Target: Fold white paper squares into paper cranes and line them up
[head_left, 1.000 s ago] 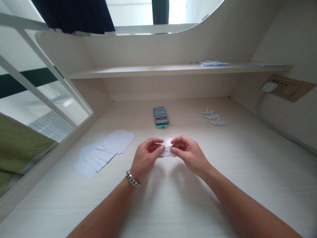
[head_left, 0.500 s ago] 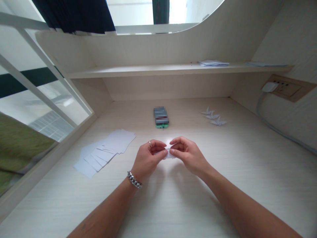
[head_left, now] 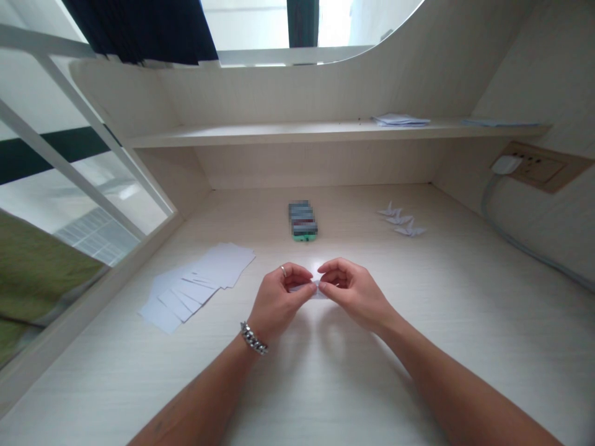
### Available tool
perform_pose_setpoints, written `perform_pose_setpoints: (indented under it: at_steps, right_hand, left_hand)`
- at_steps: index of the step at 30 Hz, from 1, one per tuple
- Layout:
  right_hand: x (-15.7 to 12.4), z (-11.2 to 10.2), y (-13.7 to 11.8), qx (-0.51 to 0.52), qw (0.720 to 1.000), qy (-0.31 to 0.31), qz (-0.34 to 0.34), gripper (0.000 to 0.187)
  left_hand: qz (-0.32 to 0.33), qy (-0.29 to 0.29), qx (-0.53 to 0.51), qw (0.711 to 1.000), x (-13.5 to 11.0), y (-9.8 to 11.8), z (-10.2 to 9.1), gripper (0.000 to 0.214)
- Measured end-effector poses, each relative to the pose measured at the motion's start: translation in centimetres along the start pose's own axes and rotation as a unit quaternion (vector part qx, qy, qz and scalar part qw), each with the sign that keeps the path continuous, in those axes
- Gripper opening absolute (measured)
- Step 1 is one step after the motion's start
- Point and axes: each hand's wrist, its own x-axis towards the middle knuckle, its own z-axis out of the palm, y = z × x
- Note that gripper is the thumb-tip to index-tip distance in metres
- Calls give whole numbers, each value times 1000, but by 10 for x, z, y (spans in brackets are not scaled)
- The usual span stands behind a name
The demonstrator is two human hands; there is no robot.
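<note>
Both my hands meet over the middle of the pale wooden desk [head_left: 325, 384]. My left hand [head_left: 279, 300], with a ring and a chain bracelet, pinches one end of a small folded piece of white paper [head_left: 317, 288]. My right hand [head_left: 353, 292] pinches the other end, thumb and fingers closed on it. The paper is mostly hidden between my fingertips, just above the desk surface.
A fanned pile of white paper sheets [head_left: 198, 279] lies to the left. A small green-edged object [head_left: 303, 223] sits behind my hands. Three folded paper shapes [head_left: 402, 222] lie at the back right. A shelf [head_left: 302, 131] holds more paper [head_left: 400, 119]. A wall socket [head_left: 534, 164] with a cable is at the right.
My hands have drawn closer together and sunk slightly toward the desk; the folded paper shows less between my fingers than before.
</note>
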Motion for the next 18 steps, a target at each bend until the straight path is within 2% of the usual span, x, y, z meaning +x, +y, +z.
perform_pose_setpoints:
  at_steps: [8,18]
  right_hand:
    - [-1,0,1,18,1000,-13,17,17]
    - [4,-4,0,64,996,-23,59,14]
  left_hand:
    - [-2,-24,-8,1000,-1,2,-1,18]
    - [-34,-7,-63,997,-1,7,0,27]
